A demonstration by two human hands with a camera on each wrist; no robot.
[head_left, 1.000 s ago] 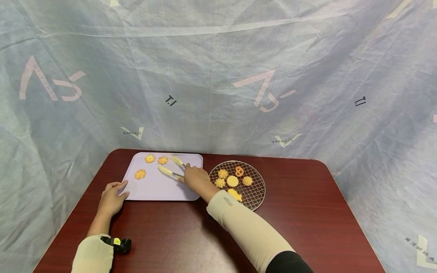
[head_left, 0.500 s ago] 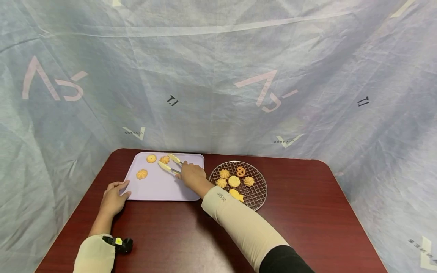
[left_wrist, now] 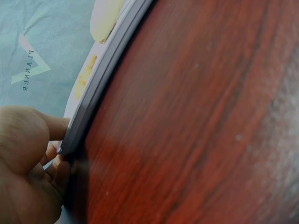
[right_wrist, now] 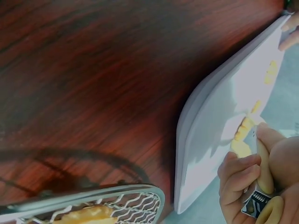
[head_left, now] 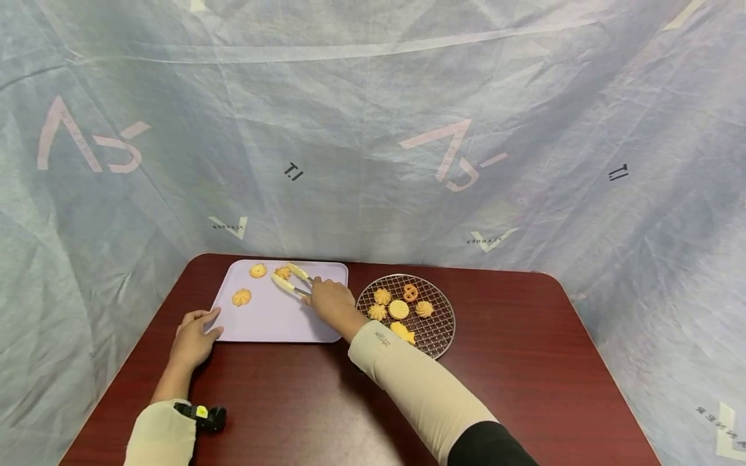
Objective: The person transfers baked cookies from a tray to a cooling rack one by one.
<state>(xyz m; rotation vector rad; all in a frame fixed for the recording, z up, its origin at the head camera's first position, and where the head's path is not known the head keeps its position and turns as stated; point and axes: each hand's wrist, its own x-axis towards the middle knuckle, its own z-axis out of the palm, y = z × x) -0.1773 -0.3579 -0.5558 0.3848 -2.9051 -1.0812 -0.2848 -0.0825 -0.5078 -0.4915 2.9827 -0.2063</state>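
In the head view, my right hand point(head_left: 331, 303) grips a pair of tongs point(head_left: 284, 285) with pale yellow tips. Between the tips lies a flower-shaped cookie point(head_left: 283, 272), low over the lilac tray point(head_left: 274, 320) or on it. The right wrist view has the tray point(right_wrist: 201, 154) and my fingers curled round the tongs point(right_wrist: 264, 170). At the tray's near left corner my left hand point(head_left: 194, 338) holds the rim; thumb and fingers pinch it in the left wrist view. Two more cookies, one at the back point(head_left: 258, 270) and one nearer point(head_left: 241, 297), rest on the tray.
Right of the tray stands a round wire rack point(head_left: 440, 323) bearing several cookies, among them a pretzel point(head_left: 410, 293) and a round biscuit point(head_left: 399, 310). My right forearm passes over the rack's near left edge. A grey cloth point(head_left: 361, 162) hangs behind the reddish-brown table point(head_left: 513, 362).
The tongs have moved slightly left and back, and their tips now straddle the cookie that was just left of them. The left hand stays at the tray corner.
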